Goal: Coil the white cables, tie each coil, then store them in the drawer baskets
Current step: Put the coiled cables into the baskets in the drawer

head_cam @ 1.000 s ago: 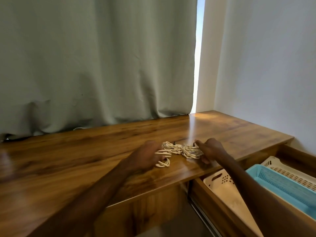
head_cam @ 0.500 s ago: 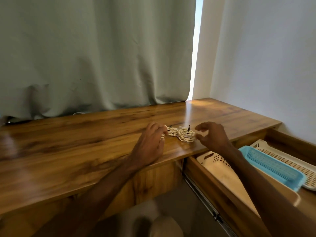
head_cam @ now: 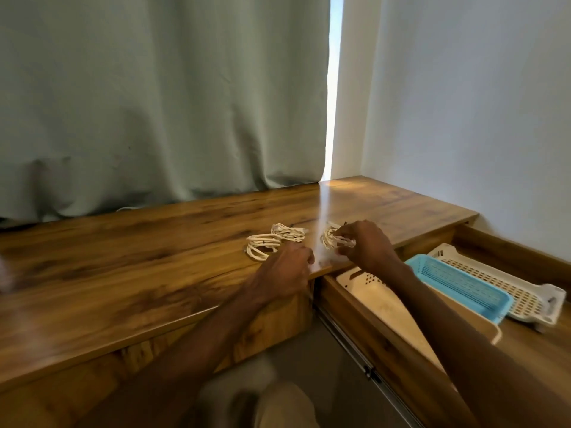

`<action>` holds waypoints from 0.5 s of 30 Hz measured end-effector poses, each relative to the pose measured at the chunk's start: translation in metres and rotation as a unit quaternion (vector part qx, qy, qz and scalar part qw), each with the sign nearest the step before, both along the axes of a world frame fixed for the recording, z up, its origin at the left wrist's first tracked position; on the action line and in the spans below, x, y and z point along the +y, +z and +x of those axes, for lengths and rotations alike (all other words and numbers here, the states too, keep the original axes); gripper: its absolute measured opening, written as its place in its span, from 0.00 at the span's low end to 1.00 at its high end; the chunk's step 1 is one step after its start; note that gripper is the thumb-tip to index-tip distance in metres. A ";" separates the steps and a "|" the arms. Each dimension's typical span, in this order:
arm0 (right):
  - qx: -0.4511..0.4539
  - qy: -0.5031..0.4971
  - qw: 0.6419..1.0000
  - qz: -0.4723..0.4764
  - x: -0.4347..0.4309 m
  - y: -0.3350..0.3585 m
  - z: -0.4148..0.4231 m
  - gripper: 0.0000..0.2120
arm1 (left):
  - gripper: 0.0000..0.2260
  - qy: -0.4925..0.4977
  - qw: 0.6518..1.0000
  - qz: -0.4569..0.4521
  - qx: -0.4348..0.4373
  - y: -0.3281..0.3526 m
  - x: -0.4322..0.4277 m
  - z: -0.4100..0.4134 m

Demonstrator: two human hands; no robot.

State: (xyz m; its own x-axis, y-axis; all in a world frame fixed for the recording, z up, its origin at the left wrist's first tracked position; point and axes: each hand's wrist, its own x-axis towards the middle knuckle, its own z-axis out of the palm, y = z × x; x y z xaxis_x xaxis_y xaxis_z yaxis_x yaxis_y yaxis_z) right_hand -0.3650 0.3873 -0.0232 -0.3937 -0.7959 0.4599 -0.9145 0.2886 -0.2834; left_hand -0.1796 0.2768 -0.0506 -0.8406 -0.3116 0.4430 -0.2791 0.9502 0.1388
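White cable coils (head_cam: 289,233): two lying on desk (head_cam: 154,257), third coil (head_cam: 328,240) pinched in right fingers (head_cam: 343,234); left fingers (head_cam: 304,257) grip unclear

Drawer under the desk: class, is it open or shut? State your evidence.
Open. The drawer is pulled out from the desk, showing a blue basket and a white basket inside.

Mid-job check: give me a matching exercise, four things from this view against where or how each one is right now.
Things
1. right hand
2. blue basket
3. other coils
4. curtain

States
A. lying on the desk
B. hanging behind the desk
C. pinching a white coil
D. in the open drawer, between the cream basket and the white basket

Pairs: 1-C, 2-D, 3-A, 4-B
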 end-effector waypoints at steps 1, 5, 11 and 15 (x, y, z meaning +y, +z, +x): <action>-0.002 0.000 1.000 -0.003 0.014 0.005 0.000 0.21 | 0.10 0.000 1.000 0.001 -0.007 0.003 0.003 -0.005; 0.003 -0.033 0.998 0.050 0.062 0.019 -0.010 0.18 | 0.10 0.025 0.998 -0.003 -0.053 0.003 0.011 -0.028; -0.013 -0.063 0.986 0.155 0.095 -0.003 -0.017 0.16 | 0.08 0.054 0.995 -0.047 -0.070 -0.005 0.021 -0.050; -0.016 -0.075 0.975 0.208 0.095 -0.041 -0.018 0.18 | 0.12 0.085 0.991 -0.081 -0.071 -0.015 0.027 -0.051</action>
